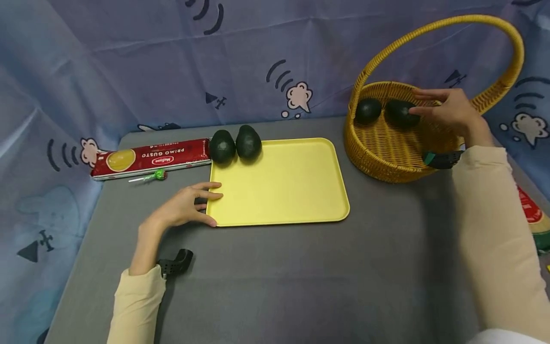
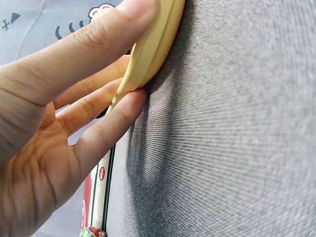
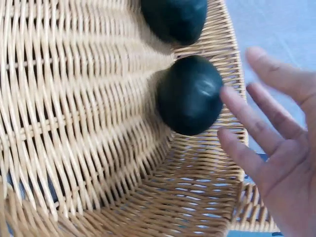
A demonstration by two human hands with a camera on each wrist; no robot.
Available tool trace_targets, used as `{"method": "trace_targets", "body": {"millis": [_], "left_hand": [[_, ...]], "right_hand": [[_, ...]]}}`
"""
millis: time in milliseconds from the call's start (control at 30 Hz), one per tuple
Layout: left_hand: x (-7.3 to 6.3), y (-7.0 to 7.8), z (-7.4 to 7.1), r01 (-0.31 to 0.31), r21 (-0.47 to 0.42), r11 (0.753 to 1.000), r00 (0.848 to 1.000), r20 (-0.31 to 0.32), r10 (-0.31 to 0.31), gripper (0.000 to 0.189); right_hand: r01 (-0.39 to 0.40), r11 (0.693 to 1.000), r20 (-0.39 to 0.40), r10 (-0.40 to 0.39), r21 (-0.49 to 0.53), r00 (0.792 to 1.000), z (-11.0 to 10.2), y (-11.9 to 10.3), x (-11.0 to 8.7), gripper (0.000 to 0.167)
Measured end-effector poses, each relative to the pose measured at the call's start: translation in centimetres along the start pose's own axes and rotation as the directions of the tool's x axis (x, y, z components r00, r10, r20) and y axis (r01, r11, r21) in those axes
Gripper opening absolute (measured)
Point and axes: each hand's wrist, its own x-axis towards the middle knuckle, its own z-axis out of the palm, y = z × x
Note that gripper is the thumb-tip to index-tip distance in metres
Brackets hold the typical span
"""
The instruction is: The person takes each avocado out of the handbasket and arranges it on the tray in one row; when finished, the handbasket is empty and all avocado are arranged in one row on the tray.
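My left hand rests on the left side of a yellow tray, thumb at the near corner and two fingertips over the rim. In the left wrist view its fingers, only slightly bent, touch the tray's rim. Two dark green avocados sit at the tray's back left corner. My right hand reaches over a yellow wicker basket with fingers spread. Inside lie two more avocados; its fingertips are right at the nearer one in the right wrist view.
A red spaghetti pack lies left of the tray, with a green-wrapped lollipop before it. The basket's tall handle arches over its back. A red and green package shows partly behind the right sleeve. Patterned cloth hangs along the table's back.
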Motion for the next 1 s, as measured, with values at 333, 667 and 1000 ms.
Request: {"method": "trace_targets", "body": {"millis": [333, 667, 1000], "left_hand": [[-0.1, 0.2, 0.0, 0.021, 0.018, 1.000, 1.000, -0.004, -0.021, 0.069], [0.3, 0.2, 0.3, 0.004, 0.002, 1.000, 1.000, 0.002, -0.004, 0.068], [0.0, 0.3, 0.2, 0.011, 0.009, 1.000, 1.000, -0.008, -0.011, 0.068]], "right_hand": [[-0.012, 0.999, 0.016, 0.011, 0.051, 1.000, 0.4, 0.7, 0.4, 0.061], [-0.136, 0.991, 0.091, 0.134, 0.016, 0.987, 0.2, 2.1, 0.6, 0.071], [-0.112, 0.993, 0.154, 0.105, 0.035, 0.982, 1.4, 1.9, 1.6, 0.064]]}}
